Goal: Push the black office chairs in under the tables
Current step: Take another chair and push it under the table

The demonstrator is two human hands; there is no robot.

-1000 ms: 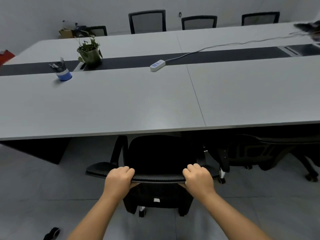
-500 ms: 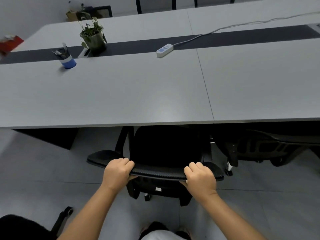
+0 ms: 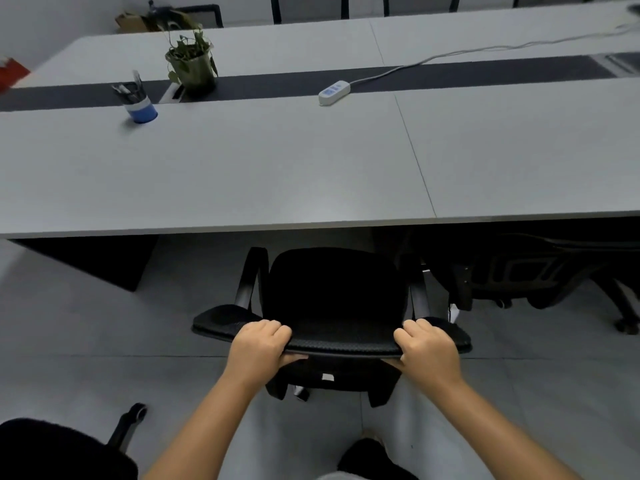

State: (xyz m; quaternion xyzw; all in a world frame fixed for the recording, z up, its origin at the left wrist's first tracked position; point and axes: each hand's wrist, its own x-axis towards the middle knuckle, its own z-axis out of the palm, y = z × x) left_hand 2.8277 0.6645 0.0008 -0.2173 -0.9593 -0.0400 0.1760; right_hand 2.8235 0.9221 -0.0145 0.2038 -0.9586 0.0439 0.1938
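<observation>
- In front of the table [image 3: 242, 174]: black chair [image 3: 334, 292] facing its near edge, seat only just reaching that edge, backrest top well short of it.
- Left hand [image 3: 258, 348] and right hand [image 3: 427, 351] both closed over the top rail of the backrest, fingers curled over the front, thumbs underneath.
- Against half a second ago: more of the seat showing clear of the table edge, hands lower in view, camera tipped further down; no gain in depth under the table evident.
- Judged: push not finished; seat and armrests still to go under.
- Right of the chair: second chair [image 3: 519, 271] already tucked beneath the table, close beside the right armrest; contact between bases possible on a straight push.
- Left of the chair: dark table support [image 3: 104, 261], well apart.
- Near side, lower left: another chair [image 3: 52, 448] with one caster leg [image 3: 130, 422] showing, still out on the floor.
- On the table: potted plant [image 3: 190, 64], blue pen cup [image 3: 140, 105], power strip [image 3: 334, 92] with cable; none in the way.
</observation>
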